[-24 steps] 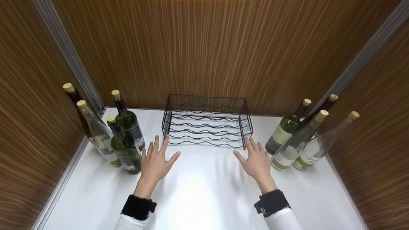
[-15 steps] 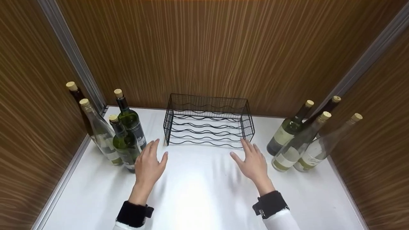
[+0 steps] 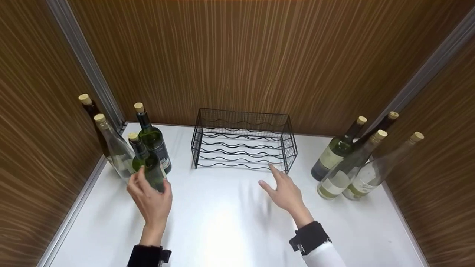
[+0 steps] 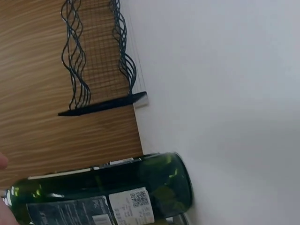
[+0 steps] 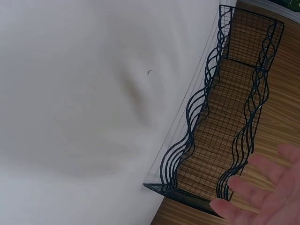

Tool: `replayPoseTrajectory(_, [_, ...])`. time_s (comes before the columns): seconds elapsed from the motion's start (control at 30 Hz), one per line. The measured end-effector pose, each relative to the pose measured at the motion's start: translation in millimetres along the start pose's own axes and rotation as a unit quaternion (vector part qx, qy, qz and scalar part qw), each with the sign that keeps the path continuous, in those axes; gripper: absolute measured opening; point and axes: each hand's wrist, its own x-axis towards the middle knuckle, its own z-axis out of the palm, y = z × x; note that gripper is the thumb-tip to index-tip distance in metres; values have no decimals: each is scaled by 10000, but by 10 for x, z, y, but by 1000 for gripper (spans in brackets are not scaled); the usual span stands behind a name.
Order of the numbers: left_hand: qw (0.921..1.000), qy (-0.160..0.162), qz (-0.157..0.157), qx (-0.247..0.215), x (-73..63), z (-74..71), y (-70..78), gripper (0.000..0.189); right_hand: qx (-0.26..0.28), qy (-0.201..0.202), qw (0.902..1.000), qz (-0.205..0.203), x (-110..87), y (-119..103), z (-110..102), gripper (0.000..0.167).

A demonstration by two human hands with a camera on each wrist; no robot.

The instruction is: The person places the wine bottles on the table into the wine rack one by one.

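Observation:
A corked green wine bottle stands at the front of the left group. My left hand is right at its front, with bent fingers on its left and the thumb on its right; part of the bottle is hidden behind the hand. In the left wrist view, a green bottle with a dark label and a white code sticker fills the bottom, with fingertips at the left edge. Holding nothing, my right hand hovers with spread fingers near the front right corner of the black wire wine rack.
Behind the front bottle stand a green bottle, a clear bottle and a dark bottle. Several corked bottles, among them a green one, stand at the right. Wood-patterned panels enclose the white table.
My left hand has moved left from beside the rack to the front green bottle, its fingers bending around it. The right hand has shifted slightly left. The rack and bottles stay in place.

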Motion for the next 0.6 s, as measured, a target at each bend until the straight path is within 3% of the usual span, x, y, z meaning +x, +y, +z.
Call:
replayPoseTrajectory(0.2, [9951,-151,-941,-278,66,-2,-131,83,176,-287,9994,-94,-9,-121,104,82])
replayPoseTrajectory(0.37, [9838,-401,-1624,-642,140,31,-219,91,274,-528,9979,-264,-16,-239,203,79])
replayPoseTrajectory(0.5, [9732,-592,-2027,-913,188,61,-293,93,328,-721,9959,-447,-14,-329,272,75])
replayPoseTrajectory(0.6, [9695,-701,-2146,-958,211,72,-337,91,338,-887,9939,-557,-12,-395,321,74])
